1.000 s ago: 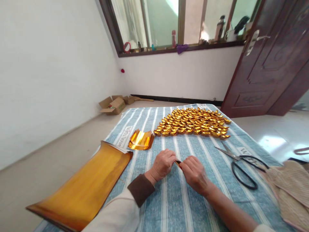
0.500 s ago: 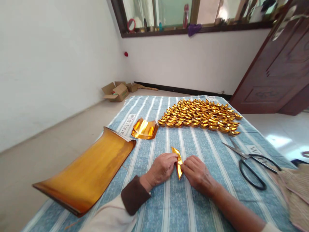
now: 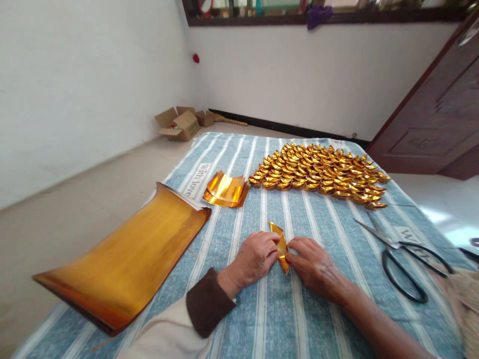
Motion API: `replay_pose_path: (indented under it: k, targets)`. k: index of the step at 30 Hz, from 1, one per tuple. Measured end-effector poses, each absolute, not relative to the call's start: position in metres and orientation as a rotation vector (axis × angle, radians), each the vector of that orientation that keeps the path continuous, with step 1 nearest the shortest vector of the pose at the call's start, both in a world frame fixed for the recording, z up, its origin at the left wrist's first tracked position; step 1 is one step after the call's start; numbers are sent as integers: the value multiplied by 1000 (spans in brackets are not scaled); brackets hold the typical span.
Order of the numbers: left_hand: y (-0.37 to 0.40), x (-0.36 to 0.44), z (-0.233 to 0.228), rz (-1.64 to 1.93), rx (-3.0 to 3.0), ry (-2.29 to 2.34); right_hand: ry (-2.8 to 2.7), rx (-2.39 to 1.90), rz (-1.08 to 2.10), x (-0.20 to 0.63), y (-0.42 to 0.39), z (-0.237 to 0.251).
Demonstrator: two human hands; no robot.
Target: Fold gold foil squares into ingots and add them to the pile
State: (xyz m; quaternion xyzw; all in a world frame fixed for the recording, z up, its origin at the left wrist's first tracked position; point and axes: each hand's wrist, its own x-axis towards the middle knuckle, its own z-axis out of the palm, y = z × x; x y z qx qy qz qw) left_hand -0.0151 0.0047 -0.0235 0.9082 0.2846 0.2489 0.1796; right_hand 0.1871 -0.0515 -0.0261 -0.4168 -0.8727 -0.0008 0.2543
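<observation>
Gold foil piece (image 3: 281, 246), folded to a narrow pointed shape, sits pinched between my left hand (image 3: 254, 258) and right hand (image 3: 312, 264), fingers of both closed on it, low over the striped blue cloth (image 3: 262, 319). Beyond it I see rows of folded gold ingots (image 3: 322, 174). Small cut foil sheets (image 3: 226, 190) and a large gold sheet stack (image 3: 127, 259) lie to my left, black scissors (image 3: 404, 254) to my right.

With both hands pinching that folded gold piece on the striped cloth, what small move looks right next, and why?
Probably press the fold flatter. The left hand and right hand pinch the gold foil piece between their fingertips just above the striped cloth; it looks narrower and flatter than the finished ingots rowed beyond.
</observation>
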Motion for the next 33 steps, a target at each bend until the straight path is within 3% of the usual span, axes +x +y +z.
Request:
replay_pose_path:
  k: [33]
  targets:
    - [12, -11, -19, 701, 2329, 847, -2111, -1357, 554, 181, -35, -14]
